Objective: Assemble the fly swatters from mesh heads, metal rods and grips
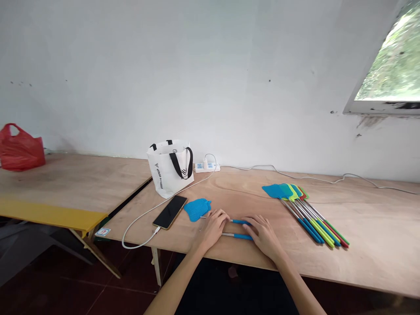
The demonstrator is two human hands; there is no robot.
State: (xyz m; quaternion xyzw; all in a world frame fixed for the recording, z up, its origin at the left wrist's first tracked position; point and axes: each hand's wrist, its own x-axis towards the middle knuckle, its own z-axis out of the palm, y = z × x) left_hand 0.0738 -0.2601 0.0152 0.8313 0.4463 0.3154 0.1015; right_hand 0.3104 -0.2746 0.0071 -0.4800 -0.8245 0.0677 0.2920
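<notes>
Two blue-handled fly swatters lie side by side at the table's front, blue heads (197,210) to the left and metal rods running right. My left hand (214,227) is closed on the rod of the farther one, hiding part of both rods. At the other end, my right hand (263,236) has its thumb and fingers around the end of the farther blue handle (240,222). The nearer blue handle (243,236) also reaches under the right palm. To the right, several fly swatters (311,218) in blue, yellow-green, red and green lie fanned together.
A black phone (170,212) on a white charging cable (131,247) lies left of the swatter heads. Behind stand a white tote bag (170,173) and a power strip (207,167). Another table (82,175) with a red plastic bag (21,151) is at left.
</notes>
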